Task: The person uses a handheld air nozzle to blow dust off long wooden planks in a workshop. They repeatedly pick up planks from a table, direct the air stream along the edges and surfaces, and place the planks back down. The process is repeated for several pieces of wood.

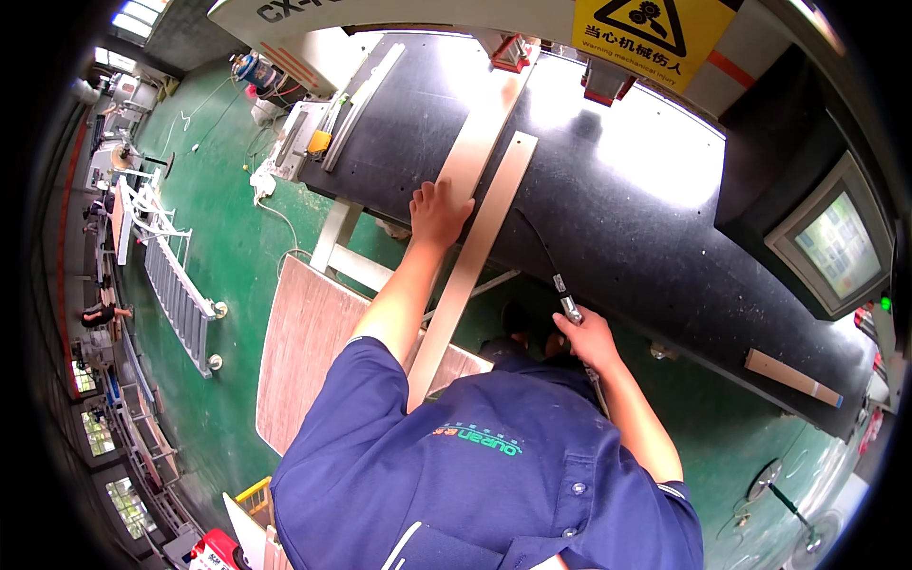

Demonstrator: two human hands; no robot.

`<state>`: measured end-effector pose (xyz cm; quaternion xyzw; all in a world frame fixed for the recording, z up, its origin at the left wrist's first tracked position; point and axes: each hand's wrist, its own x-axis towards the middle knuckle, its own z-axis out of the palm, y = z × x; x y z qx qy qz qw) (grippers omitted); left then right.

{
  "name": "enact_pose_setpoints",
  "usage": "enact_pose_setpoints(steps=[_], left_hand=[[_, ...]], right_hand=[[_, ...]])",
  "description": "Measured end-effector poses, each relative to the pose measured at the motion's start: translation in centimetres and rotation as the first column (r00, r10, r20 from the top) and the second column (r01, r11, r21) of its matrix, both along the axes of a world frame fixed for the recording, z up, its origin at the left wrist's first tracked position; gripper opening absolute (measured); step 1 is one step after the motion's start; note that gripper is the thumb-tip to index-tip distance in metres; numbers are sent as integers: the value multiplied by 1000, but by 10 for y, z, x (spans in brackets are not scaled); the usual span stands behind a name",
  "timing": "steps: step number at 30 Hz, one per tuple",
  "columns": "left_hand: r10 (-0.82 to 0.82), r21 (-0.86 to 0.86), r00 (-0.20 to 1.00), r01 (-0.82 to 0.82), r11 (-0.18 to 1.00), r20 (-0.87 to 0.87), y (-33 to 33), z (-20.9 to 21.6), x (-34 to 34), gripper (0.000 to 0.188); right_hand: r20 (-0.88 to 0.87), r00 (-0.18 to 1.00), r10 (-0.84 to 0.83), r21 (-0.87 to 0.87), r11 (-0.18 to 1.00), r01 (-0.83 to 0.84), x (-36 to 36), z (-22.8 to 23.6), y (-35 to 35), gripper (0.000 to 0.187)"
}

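Observation:
My left hand [440,217] lies across the near part of a long pale wooden board [482,128], its fingers over the left edge and the thumb near the right edge. This board reaches far across the black machine table, under a red-tipped machine part. Beside it, a second long wooden board [484,218] slants over the table's front edge toward my body. My right hand [591,339] is closed around a silver air blow gun [569,306], held just off the table's front edge. Its thin, bent black nozzle [540,239] points toward the second board.
The black table [646,237] carries a short wooden strip [793,377] at right and pale rails [366,104] at left. A screen [841,249] and overhead machine housing [380,11] hang close. Wood-grain panels [309,351] stand at my left. A grey roller conveyor [179,296] is farther left.

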<state>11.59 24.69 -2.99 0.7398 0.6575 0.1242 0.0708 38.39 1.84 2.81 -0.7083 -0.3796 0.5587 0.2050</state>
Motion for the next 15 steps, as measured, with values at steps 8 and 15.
enact_pose_setpoints(steps=[8, 15], left_hand=[[-29, 35, 999, 28, 999, 14, 5, -5, 2, 64], [-13, 33, 1000, 13, 999, -3, 9, -4, 5, 65]], right_hand=[[0, 1000, -3, -5, 1000, 3, -1, 7, 4, 35], [44, 999, -12, -6, 1000, 13, 2, 4, -1, 36]])
